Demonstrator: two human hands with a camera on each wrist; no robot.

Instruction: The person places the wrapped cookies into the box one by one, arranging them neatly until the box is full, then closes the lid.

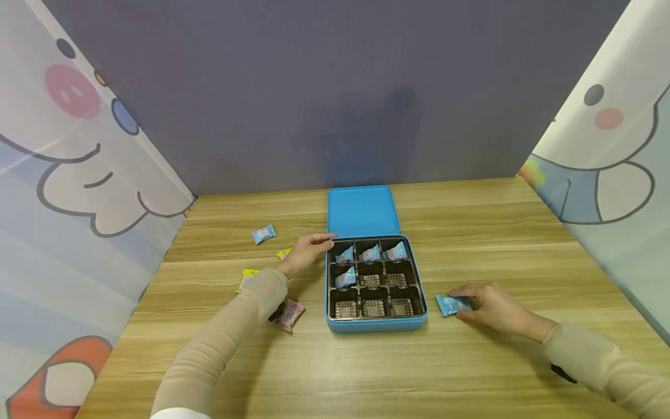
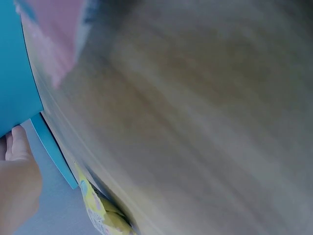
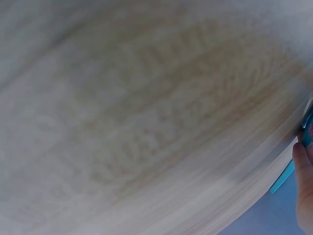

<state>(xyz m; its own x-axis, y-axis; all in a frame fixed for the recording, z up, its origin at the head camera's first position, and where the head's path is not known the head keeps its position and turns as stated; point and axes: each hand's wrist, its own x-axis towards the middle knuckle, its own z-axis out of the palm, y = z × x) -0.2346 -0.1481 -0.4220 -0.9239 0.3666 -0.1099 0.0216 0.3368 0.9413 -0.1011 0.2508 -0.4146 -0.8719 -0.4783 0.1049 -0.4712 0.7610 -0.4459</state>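
Observation:
A blue tin box [image 1: 377, 326] lies with its lid [image 1: 363, 210] folded back; its dark divided tray holds blue-wrapped candies in the whole back row and the left compartment of the middle row. My left hand [image 1: 306, 254] touches the tin's back left corner, fingers fairly straight. Right of the tin, my right hand [image 1: 489, 308] pinches a blue wrapped candy [image 1: 451, 304] between thumb and fingers, close to the tabletop. In the right wrist view only part of the right hand [image 3: 305, 181] shows at the edge.
Left of the tin lie a blue candy [image 1: 264, 234], a pink candy [image 1: 290, 315] and two yellow candies, one [image 1: 248, 277] partly behind the left arm and the other [image 1: 283, 254] near the hand. A grey wall [image 1: 335, 105] stands behind the wooden table [image 1: 471, 233].

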